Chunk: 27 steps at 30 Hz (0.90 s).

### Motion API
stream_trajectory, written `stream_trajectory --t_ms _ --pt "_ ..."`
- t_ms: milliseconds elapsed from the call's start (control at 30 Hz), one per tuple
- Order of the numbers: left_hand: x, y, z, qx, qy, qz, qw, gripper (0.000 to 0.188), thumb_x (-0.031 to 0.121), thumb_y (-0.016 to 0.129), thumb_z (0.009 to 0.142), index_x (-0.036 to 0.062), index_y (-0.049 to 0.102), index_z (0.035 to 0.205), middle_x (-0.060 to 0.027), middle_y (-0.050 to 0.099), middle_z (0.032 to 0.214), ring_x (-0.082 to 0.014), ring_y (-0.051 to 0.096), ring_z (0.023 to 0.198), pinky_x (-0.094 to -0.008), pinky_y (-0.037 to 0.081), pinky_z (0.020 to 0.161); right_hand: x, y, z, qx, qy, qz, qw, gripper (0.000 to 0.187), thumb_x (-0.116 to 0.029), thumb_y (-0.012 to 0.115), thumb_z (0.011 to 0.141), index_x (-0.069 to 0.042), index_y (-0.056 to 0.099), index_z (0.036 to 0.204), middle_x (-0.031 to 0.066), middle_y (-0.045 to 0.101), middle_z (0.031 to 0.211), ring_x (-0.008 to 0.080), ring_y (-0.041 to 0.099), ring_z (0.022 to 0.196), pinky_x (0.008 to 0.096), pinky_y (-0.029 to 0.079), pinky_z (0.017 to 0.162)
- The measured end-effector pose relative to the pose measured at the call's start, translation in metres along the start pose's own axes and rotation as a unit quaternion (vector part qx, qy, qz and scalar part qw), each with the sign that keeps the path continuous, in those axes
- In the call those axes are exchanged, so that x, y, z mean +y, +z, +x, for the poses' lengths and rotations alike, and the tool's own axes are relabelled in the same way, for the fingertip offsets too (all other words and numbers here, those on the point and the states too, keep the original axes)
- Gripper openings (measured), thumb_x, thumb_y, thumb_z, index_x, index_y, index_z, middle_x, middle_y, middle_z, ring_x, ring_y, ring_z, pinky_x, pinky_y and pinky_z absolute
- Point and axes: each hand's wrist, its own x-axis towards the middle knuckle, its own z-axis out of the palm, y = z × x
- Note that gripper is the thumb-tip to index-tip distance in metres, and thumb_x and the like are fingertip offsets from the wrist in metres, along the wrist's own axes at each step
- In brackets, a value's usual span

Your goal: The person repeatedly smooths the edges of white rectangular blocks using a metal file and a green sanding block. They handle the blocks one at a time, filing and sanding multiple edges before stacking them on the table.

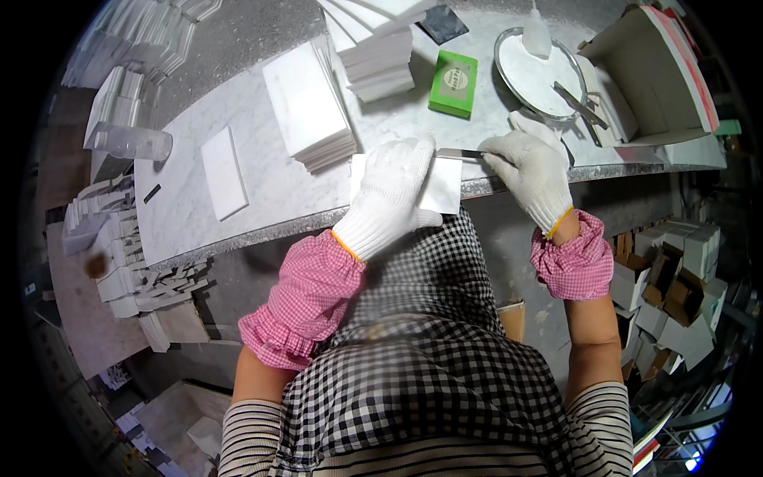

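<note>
My left hand, in a white knit glove, grips a white marble-like tile at the near edge of the table. Its fingers lie over the tile, and the thumb points right along the near side. In its white glove, my right hand is closed on a narrow metal spatula. The blade points left across the far part of the tile, close to my left fingertips. The handle is hidden inside the right hand. Beyond that hand, a round metal bowl holds white paste.
A wider putty knife rests on the bowl's rim beside a white bottle. A green box, tile stacks and a single tile occupy the marble table. An open carton stands right; a plastic bottle, left.
</note>
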Motion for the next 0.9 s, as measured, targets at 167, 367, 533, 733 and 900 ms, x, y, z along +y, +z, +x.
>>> stream_trajectory --t_ms 167,367,533,733,900 --pt "-0.002 0.0 0.002 -0.01 0.011 0.006 1.0 0.101 0.029 0.096 0.054 0.0034 0.048 0.138 -0.0194 0.058 0.128 -0.0415 0.055 0.121 -0.0494 0.047 0.103 -0.006 0.005 -0.001 -0.056 0.041 0.017 0.997 0.014 -0.016 0.071 0.09 -0.008 0.077 0.099 0.0112 0.073 0.091 0.0303 0.069 0.087 0.039 0.053 0.084" --pt "-0.003 -0.001 0.001 -0.027 0.015 0.032 0.999 0.099 0.033 0.093 0.057 0.0037 0.049 0.14 -0.0193 0.057 0.129 -0.0417 0.053 0.122 -0.0501 0.046 0.104 -0.004 0.003 0.004 -0.095 0.033 0.025 0.995 0.015 -0.019 0.07 0.092 -0.01 0.077 0.101 0.0111 0.072 0.089 0.0303 0.068 0.085 0.0384 0.053 0.079" --pt "-0.004 0.001 0.001 -0.028 0.015 0.041 0.999 0.096 0.033 0.093 0.057 0.0038 0.05 0.138 -0.0186 0.057 0.126 -0.0407 0.054 0.119 -0.0503 0.046 0.103 -0.005 0.003 0.005 -0.087 0.016 0.019 0.996 0.016 -0.021 0.07 0.092 -0.009 0.077 0.101 0.0109 0.072 0.089 0.0305 0.068 0.084 0.039 0.053 0.077" --pt "-0.005 0.001 0.001 -0.014 0.021 0.031 0.999 0.09 0.033 0.092 0.058 0.0037 0.052 0.133 -0.0182 0.059 0.121 -0.0405 0.055 0.116 -0.05 0.046 0.101 -0.006 0.011 0.002 -0.041 0.005 0.045 0.998 0.012 -0.018 0.072 0.089 -0.01 0.077 0.097 0.0102 0.071 0.085 0.0308 0.068 0.082 0.0415 0.052 0.077" --pt "-0.004 0.0 0.002 -0.021 0.022 0.024 0.999 0.088 0.032 0.092 0.057 0.0038 0.053 0.13 -0.018 0.059 0.121 -0.0403 0.055 0.115 -0.0497 0.046 0.1 -0.004 0.013 0.004 -0.026 -0.03 -0.001 0.999 0.009 -0.02 0.074 0.086 -0.013 0.075 0.091 0.009 0.07 0.081 0.0316 0.066 0.08 0.0447 0.051 0.075"
